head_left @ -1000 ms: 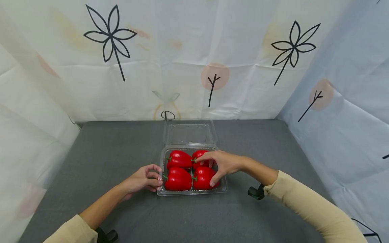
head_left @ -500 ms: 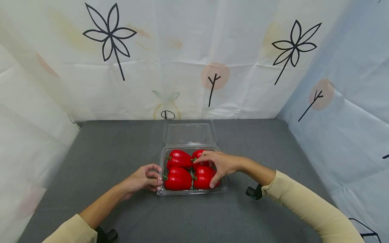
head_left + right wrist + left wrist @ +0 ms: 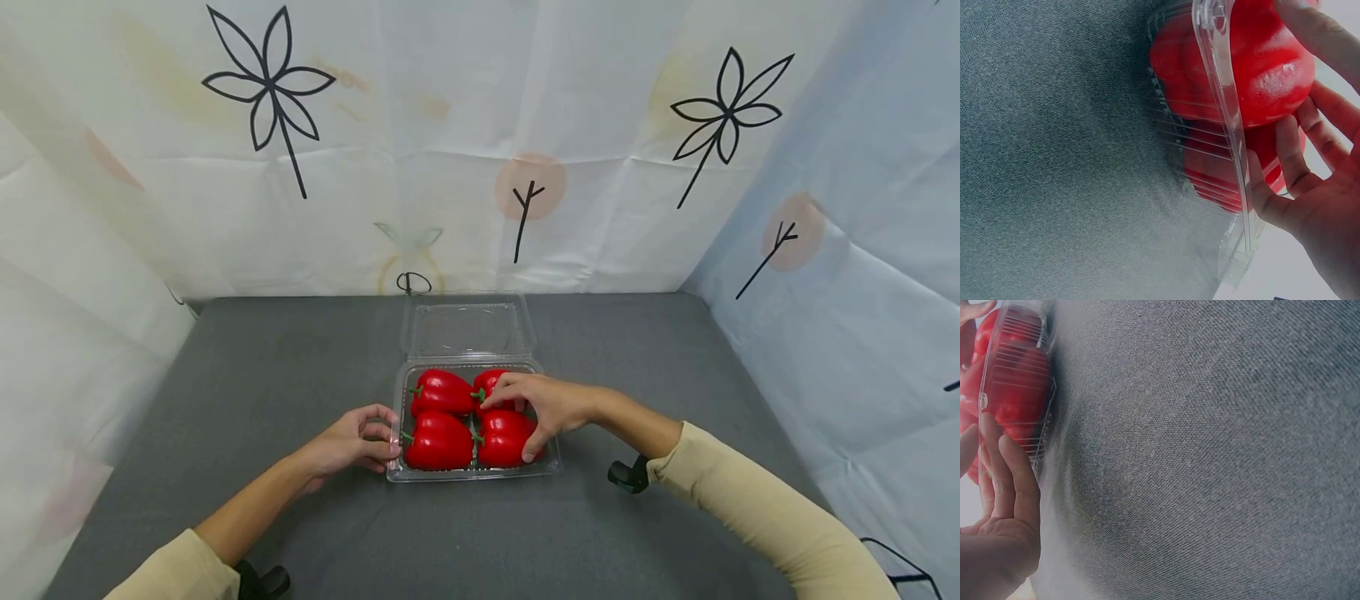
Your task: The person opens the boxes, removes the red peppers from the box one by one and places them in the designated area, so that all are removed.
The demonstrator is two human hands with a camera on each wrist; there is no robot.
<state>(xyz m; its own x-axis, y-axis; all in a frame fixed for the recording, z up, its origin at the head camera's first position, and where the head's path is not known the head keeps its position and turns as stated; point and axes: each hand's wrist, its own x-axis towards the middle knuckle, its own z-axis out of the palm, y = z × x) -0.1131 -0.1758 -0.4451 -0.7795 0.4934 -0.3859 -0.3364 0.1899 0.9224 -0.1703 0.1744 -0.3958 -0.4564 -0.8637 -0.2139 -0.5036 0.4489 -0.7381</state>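
Several red bell peppers with green stems lie in a clear plastic clamshell container (image 3: pixel 474 476), two rows deep. My left hand (image 3: pixel 352 442) holds the container's left side, thumb and fingers at the rim; the left wrist view shows its fingers (image 3: pixel 1025 472) along the ribbed wall. Over the right half, my right hand (image 3: pixel 551 408) has its thumb on the front right bell pepper (image 3: pixel 501 440) and its fingers curved round the far side. Those fingers partly cover the back right bell pepper (image 3: pixel 489 382). The left pair, a back pepper (image 3: pixel 442 392) and a front pepper (image 3: pixel 438 442), shows fully.
The container's clear lid (image 3: pixel 468 329) lies folded back behind it. Everything stands on a grey cloth-covered table (image 3: pixel 300 358). White printed fabric (image 3: pixel 600 208) hangs at the back and both sides. A black wire frame (image 3: pixel 903 571) shows at lower right.
The right hand has shifted only slightly, and the front right pepper sits a little farther right and back. The left hand and container have stayed put.
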